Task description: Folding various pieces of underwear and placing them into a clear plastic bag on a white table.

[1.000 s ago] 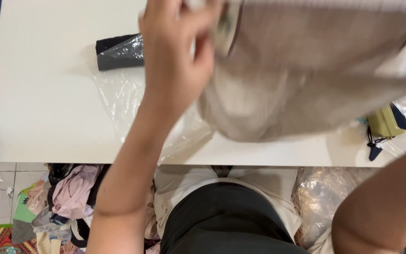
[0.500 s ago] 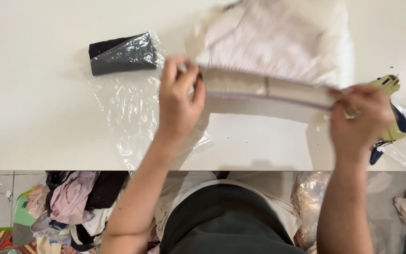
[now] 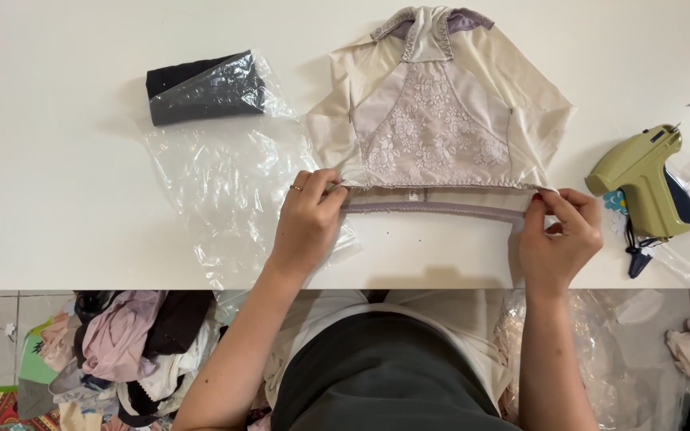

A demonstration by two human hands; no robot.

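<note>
pinching garment (image 3: 439, 120) hem, left hand (image 3: 307, 223), right hand (image 3: 559, 238)

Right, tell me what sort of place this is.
Most likely a garment packing or tagging workstation. Both hands, left hand and right hand, spread a cream lace garment on a white table, beside a clear plastic bag, a green tagging gun and a heap of clothes on the floor.

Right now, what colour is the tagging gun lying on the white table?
The pistol-shaped plastic tagging gun is olive green with a dark handle; the head view shows it.
</note>
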